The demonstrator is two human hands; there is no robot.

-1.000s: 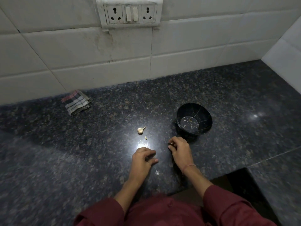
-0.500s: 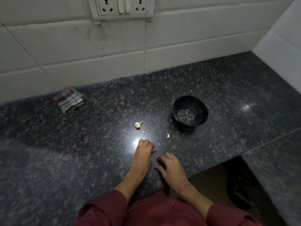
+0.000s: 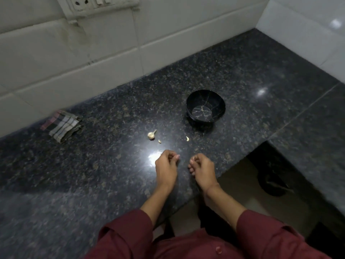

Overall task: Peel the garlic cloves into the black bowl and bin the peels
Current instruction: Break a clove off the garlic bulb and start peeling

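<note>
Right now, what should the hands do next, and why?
Probably the right hand should reach forward for the loose clove. It lies on the counter between that hand and the bowl, which looks empty. Whether it already holds something is unclear.

Legend: no text, label, brand, number or sign could be read anywhere in the view. The socket plate (image 3: pixel 97 5) at the upper left of the frame showed only holes and switches, with no marking sharp enough to read. The black bowl (image 3: pixel 193 103) right of centre carried thin gold lines and no lettering. The checked cloth (image 3: pixel 62 126) at the left showed only its stripes.
</note>
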